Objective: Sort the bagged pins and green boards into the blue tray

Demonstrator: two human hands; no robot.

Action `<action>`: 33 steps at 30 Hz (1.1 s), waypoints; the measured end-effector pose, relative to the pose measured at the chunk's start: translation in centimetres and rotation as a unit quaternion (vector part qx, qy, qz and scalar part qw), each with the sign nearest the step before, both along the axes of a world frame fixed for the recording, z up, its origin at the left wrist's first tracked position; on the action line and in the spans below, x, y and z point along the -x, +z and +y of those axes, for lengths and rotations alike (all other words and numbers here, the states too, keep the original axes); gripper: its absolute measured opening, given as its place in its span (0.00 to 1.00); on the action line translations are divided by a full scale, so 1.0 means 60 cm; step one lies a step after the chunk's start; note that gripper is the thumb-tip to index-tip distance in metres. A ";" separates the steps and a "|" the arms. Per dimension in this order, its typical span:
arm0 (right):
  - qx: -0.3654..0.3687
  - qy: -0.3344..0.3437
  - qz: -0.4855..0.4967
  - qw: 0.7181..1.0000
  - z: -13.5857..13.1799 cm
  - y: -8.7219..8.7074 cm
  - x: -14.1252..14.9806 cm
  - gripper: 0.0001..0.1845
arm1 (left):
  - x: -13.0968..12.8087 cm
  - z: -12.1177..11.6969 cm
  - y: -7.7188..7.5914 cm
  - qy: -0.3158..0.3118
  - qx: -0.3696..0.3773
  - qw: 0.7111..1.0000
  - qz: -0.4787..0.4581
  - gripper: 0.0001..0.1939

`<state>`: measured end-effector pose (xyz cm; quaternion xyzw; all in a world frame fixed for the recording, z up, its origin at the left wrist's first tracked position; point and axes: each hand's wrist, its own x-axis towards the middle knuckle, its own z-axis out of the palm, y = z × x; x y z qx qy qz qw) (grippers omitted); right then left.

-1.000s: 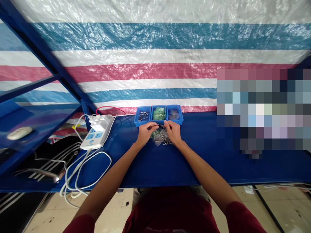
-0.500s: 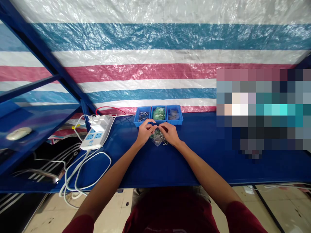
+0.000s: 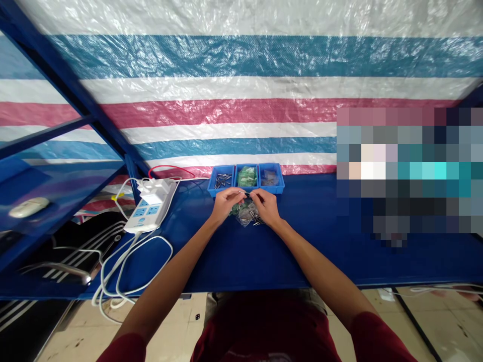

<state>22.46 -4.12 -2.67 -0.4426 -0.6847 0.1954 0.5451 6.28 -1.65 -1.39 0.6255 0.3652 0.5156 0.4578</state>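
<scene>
Between my fingertips a slim metal rod (image 3: 246, 192) lies nearly level, too small to tell its exact kind. My left hand (image 3: 225, 204) pinches its left end, and my right hand (image 3: 265, 205) is closed on the other end. Just below, on the blue table, rests a small heap: a clear plastic bag (image 3: 245, 216), some green pieces (image 3: 236, 208) and loose metal rods (image 3: 257, 217). My hands partly cover this heap. Directly behind are three blue bins: the left bin (image 3: 216, 192) has metal rods, the middle bin (image 3: 236, 176) green packets, the right bin (image 3: 273, 190) clear bags.
A white power strip (image 3: 145, 216) with chargers plugged in lies left on the table (image 3: 249, 261), its white cables (image 3: 124, 271) looping over the front edge. A blue metal frame (image 3: 68, 85) rises at left. Striped plastic sheeting (image 3: 241, 90) hangs behind. The right side is pixelated.
My left index finger, arched before, has come down into a pinch. The slim rod now shows between my hands, and my right fingertips have shifted slightly right.
</scene>
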 end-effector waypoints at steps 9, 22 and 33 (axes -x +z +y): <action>0.012 0.024 -0.013 1.000 0.003 0.000 0.001 0.18 | 0.002 -0.016 0.016 -0.056 -0.019 0.993 0.101 0.25; 0.018 -0.007 -0.057 0.998 0.011 -0.013 0.004 0.27 | -0.006 -0.014 0.000 0.059 -0.073 0.992 0.081 0.16; 0.004 -0.090 -0.015 0.996 0.003 0.002 0.001 0.29 | 0.001 -0.010 -0.006 0.061 -0.077 0.990 0.102 0.12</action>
